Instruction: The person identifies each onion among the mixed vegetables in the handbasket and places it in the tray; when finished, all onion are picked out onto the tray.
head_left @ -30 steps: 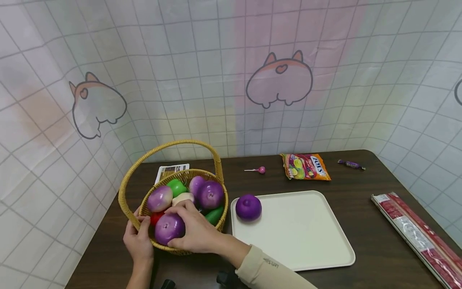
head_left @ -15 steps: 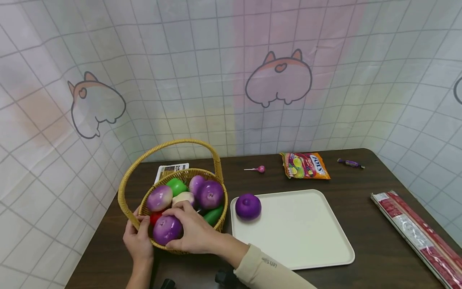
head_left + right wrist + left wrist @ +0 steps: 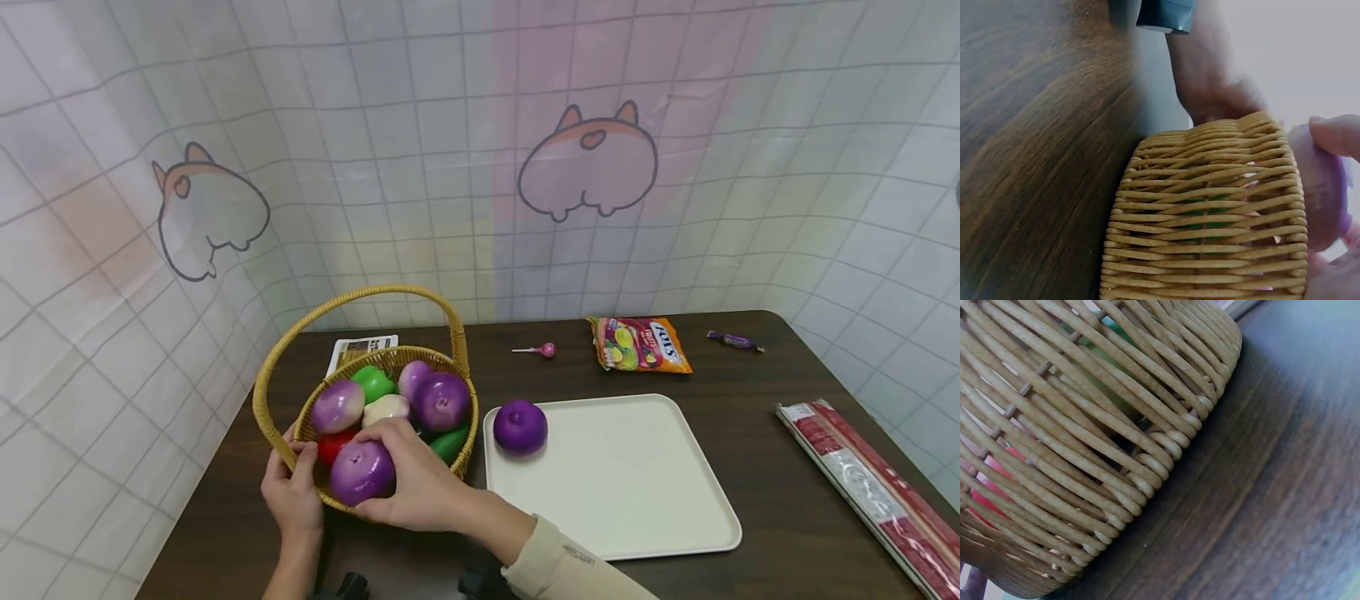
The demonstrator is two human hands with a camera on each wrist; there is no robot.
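Observation:
My right hand (image 3: pixel 420 483) grips a round, glossy purple onion (image 3: pixel 363 472) at the near side of a wicker basket (image 3: pixel 467 454). In the right wrist view, the onion (image 3: pixel 1319 187) shows beyond the basket's rim with the thumb on it. At the near left, my left hand (image 3: pixel 295 492) holds the basket's rim by the foot of its handle. Inside lie a purple-and-white vegetable (image 3: pixel 337 407), a darker purple one (image 3: pixel 442 402), a green one (image 3: pixel 373 383), a cream one (image 3: pixel 386 408) and a red one (image 3: pixel 336 444). The left wrist view shows mostly the basket's woven side (image 3: pixel 1085 425).
Right of the basket is a white tray (image 3: pixel 622 475) bearing a dark purple onion-like vegetable (image 3: pixel 521 427). Behind it lie a lollipop (image 3: pixel 546 350), a FOX'S candy bag (image 3: pixel 640 344) and a wrapped candy (image 3: pixel 736 341). A long red package (image 3: pixel 862 483) lies along the right side.
My right hand has shifted the onion slightly rightward, and more of the red vegetable behind it shows. The left hand has stayed on the basket. The head view has swung slightly left.

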